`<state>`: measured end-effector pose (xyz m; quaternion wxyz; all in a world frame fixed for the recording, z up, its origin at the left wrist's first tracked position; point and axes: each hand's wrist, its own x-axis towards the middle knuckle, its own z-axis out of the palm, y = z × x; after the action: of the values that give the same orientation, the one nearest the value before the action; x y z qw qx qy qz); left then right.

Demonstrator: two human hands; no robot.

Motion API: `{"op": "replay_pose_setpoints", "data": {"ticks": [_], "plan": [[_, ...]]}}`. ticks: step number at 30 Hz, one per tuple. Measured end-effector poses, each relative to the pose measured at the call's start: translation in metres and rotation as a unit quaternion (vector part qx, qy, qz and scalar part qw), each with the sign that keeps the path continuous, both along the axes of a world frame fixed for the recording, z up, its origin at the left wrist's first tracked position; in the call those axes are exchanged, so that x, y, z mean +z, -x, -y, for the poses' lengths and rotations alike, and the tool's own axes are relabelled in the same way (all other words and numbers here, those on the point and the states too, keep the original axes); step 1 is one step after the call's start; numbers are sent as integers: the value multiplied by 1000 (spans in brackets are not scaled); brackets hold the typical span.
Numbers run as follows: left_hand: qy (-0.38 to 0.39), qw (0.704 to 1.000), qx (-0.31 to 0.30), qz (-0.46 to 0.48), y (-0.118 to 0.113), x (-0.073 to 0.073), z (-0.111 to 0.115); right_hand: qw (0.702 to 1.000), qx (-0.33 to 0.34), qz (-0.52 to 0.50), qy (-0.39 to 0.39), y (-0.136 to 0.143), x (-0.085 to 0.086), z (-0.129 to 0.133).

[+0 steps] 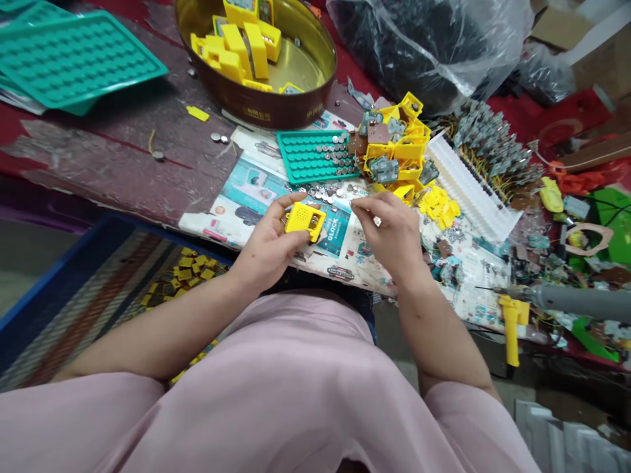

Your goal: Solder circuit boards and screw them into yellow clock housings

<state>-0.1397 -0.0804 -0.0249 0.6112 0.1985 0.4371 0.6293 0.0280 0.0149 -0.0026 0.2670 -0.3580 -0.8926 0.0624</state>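
Yellow casing (304,221) in left hand (269,246), right hand (392,233) beside — table edge near

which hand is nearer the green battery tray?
Right. The right hand is just below the tray's right end; the left hand, holding the yellow case, sits lower, below its left end.

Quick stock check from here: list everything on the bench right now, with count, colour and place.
yellow case: one, yellow, in left hand.
button cells: many, silver, loose on the paper by the fingers.
teal tray: one, teal, partly filled with cells, behind the hands.
pile of cases: many, yellow, right of that tray.
round tin: one, gold-brown, holding yellow cases, top centre.
empty trays: a stack, teal, top left.
white rack: one, white, with wired boards, right.
screwdriver: one, grey, lower right.
left hand: holding the case.
right hand: fingers pinched over the cells.
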Motion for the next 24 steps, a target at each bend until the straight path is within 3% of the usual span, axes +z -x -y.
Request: {"op": "replay_pose_setpoints", "data": {"ticks": [5, 9, 12, 16, 20, 24], "plan": [[-18, 1000, 2, 11, 7, 4, -2, 989, -26, 123, 73, 23, -14, -25], [-18, 1000, 9, -4, 11, 4, -1, 983, -57, 150, 95, 38, -16, -31], [-19, 1000, 10, -5, 13, 3, 0, 985, -44, 114, 125, 38, -11, -32], [-33, 999, 21, -23, 12, 0, -2, 990, -7, -49, 135, 28, 4, -10], [-55, 996, 22, -67, 5, -3, -6, 987, 41, -132, 82, 17, 19, 27], [-90, 992, 10, -87, -6, -4, -8, 990, 69, -96, -73, 11, 15, 44]]}}
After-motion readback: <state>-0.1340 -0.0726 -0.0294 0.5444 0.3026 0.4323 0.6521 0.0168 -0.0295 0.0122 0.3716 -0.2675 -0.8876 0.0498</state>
